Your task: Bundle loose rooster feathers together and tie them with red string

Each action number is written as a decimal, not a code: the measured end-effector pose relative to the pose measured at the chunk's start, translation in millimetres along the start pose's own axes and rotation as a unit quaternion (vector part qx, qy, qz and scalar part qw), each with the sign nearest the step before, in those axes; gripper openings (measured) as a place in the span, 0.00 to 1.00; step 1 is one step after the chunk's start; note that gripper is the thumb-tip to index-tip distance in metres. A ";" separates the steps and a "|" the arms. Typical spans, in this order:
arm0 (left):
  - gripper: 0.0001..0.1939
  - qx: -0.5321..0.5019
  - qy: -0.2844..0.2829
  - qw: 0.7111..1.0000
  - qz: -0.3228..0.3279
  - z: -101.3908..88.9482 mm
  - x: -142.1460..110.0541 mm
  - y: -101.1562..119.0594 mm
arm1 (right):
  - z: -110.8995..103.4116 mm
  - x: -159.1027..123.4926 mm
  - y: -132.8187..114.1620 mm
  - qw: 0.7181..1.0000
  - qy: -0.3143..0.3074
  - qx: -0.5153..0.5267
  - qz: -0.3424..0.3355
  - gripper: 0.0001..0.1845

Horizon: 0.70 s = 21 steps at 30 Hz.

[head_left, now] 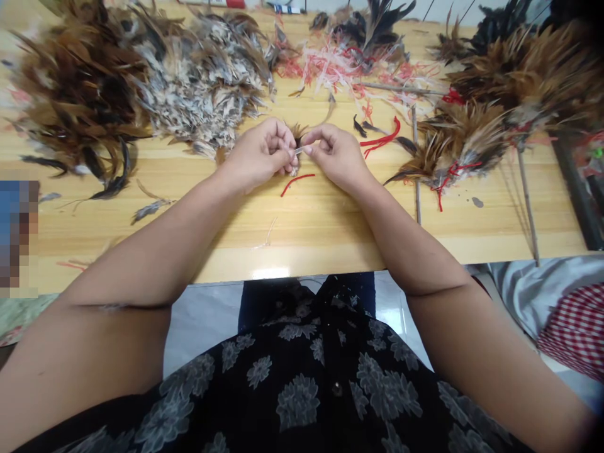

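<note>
Left-hand grip (261, 152) is pinched around a small feather bunch (298, 130) over the counter (325, 226); right-hand grip (338, 155) pinches a thin pale strand (299, 150) beside it. Just nearer the body lies a short red cord (297, 178); farther out, a red-tied feather bundle (453, 141) rests rightward, a grey-white feather heap (198, 88) leftward.

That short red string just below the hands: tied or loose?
Loose: the short red string lies on the table in a slight curve, both ends visible, wrapped around nothing.

Forearms (189, 229) angle inward — left grip (262, 154) and right grip (340, 157) nearly meet, both seemingly pinched.
</note>
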<state>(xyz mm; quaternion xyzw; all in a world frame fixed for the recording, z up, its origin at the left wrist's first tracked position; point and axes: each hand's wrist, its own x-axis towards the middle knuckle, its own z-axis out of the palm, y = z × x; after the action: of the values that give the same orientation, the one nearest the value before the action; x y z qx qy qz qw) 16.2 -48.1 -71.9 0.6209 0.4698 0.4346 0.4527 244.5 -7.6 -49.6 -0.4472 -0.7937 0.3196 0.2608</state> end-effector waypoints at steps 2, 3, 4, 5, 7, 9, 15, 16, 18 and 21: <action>0.19 -0.019 0.001 1.000 -0.004 0.3 -1.2 1.0 | 0.9 -2.4 -3.2 1.000 -0.017 -0.005 -0.008 0.07; 0.19 -0.028 0.002 1.000 -0.005 0.3 -1.9 1.5 | 1.5 -2.4 -2.9 1.000 -0.023 0.001 -0.013 0.07; 0.19 -0.035 0.002 0.999 -0.005 0.2 -2.4 1.9 | 2.2 -1.4 -1.3 0.999 -0.025 0.011 -0.017 0.08; 0.18 -0.042 0.002 0.999 -0.004 -0.1 -2.8 2.3 | 2.8 0.2 1.4 0.999 -0.025 0.024 -0.020 0.08; 0.18 -0.054 -0.003 0.999 -0.004 -0.8 -3.4 2.7 | 4.0 4.6 8.3 0.998 -0.014 0.052 -0.022 0.10; 0.17 -0.062 -0.005 0.998 -0.005 -1.5 -3.7 3.1 | 4.8 8.1 13.9 0.997 -0.003 0.073 -0.023 0.11; 0.14 -0.074 -0.006 0.997 -0.008 -0.7 -5.0 3.7 | 7.0 4.1 11.2 0.997 -0.020 0.070 -0.008 0.11; 0.14 -0.070 -0.001 0.998 -0.008 -0.3 -5.1 3.3 | 7.5 2.9 9.5 0.997 -0.022 0.069 -0.008 0.11; 0.13 -0.050 0.013 0.999 -0.003 0.6 -5.0 2.4 | 9.0 1.5 6.8 0.997 -0.022 0.068 -0.010 0.13; 0.14 -0.007 0.032 0.999 0.018 1.2 -3.9 1.6 | 11.6 1.4 4.7 0.998 -0.016 0.057 -0.014 0.14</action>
<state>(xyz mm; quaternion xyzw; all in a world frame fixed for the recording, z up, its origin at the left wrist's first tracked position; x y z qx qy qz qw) 17.0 -52.4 -71.0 0.6119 0.4700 0.4657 0.4334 238.3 -7.7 -60.6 -0.4155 -0.7845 0.3675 0.2772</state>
